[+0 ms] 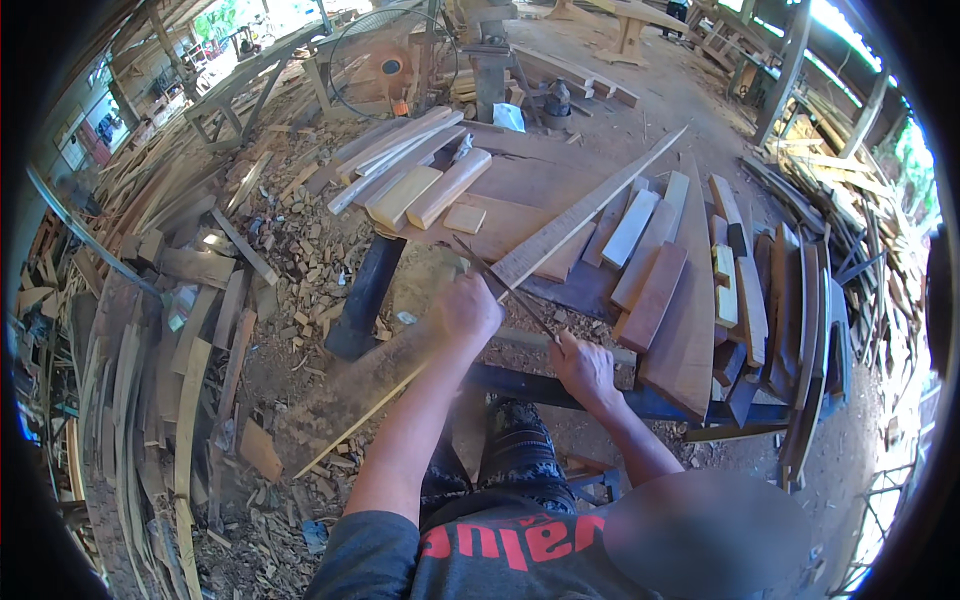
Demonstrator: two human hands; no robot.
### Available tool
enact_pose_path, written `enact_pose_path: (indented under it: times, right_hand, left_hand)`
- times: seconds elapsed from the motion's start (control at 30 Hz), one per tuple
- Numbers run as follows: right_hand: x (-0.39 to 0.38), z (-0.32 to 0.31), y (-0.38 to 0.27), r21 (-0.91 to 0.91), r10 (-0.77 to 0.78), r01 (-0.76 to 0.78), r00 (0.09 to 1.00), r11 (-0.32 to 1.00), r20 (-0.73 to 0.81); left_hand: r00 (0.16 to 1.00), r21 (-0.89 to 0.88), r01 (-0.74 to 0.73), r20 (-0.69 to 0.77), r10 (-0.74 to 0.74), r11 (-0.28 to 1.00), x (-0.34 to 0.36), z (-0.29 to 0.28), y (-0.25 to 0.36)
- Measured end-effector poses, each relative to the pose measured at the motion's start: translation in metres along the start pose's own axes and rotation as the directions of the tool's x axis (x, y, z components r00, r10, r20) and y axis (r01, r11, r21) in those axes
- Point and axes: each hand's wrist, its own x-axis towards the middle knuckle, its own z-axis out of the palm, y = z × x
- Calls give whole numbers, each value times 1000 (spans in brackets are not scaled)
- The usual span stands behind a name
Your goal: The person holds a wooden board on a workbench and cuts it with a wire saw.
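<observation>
My right hand [585, 372] is closed around the near end of a long, narrow, dark metal tool [522, 303]. The tool slants away to the left across a long tapered wooden plank [590, 208]. Beside the tool's far end, my left hand [470, 308] is a closed fist over the plank; whether it grips the tool or the plank is hidden. The plank runs from the far right, under my left hand and forearm, to its low end at the near left. Around that lower stretch the view is hazy.
Cut wood blocks [450, 188] lie on the bench beyond my hands. More boards [680, 330] and curved strips [815, 350] crowd its right side. Wood scraps [290, 250] cover the ground at left, beside stacked strips [130, 400]. A fan [393, 68] stands at the back.
</observation>
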Motion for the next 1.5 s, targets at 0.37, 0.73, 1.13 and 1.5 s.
enact_pose_path:
  times: [0.37,0.73,1.13,1.5]
  right_hand:
    - [46,27,-15,76,-94,102,990,992,-107]
    - [37,19,-17,32,-21,22,999,999,-35]
    - [11,20,4,80,-34,38,998,996,-44]
    - [46,28,-18,84,-31,35,998,996,-57]
  left_hand:
    - [996,-65,29,84,-24,997,0,-3,-2]
    - [1000,7,-19,-5,19,1000,0,-3,0]
    - [999,-7,19,31,-19,1000,-1,0,2]
    - [997,-43,40,64,-38,998,0,0,1]
